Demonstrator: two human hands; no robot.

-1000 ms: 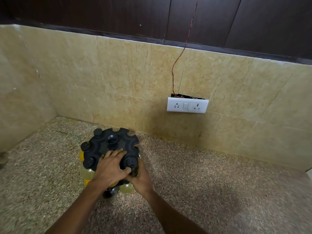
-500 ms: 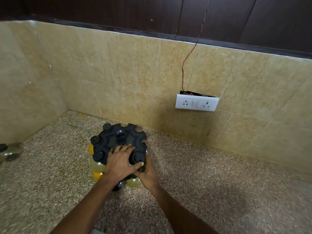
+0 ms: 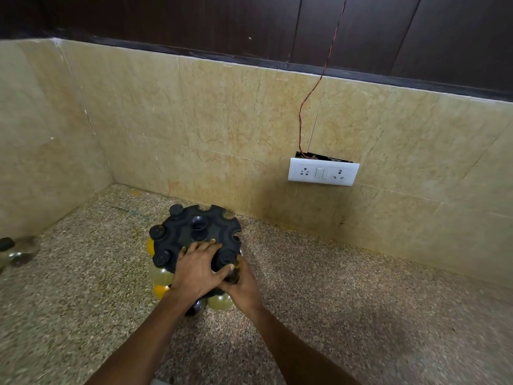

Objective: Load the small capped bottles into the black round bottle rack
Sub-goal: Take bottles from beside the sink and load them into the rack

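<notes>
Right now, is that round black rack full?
No. The rack has open notches along its far edge; black caps fill its left notches.

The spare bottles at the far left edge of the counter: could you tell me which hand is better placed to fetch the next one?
Probably the left hand: it lies flat on the rack, nearer the spare bottles. The right hand is wrapped around a bottle at the rack's near-right slot.

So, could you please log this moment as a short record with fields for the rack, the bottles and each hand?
rack: black round bottle rack on the speckled counter, near the tiled wall
loaded bottles: black caps in rim slots at left and near side
empty slots: several on far and right rim
left hand: flat on rack top
right hand: around a bottle at the near-right slot
spare bottles: far left, blurred
</notes>
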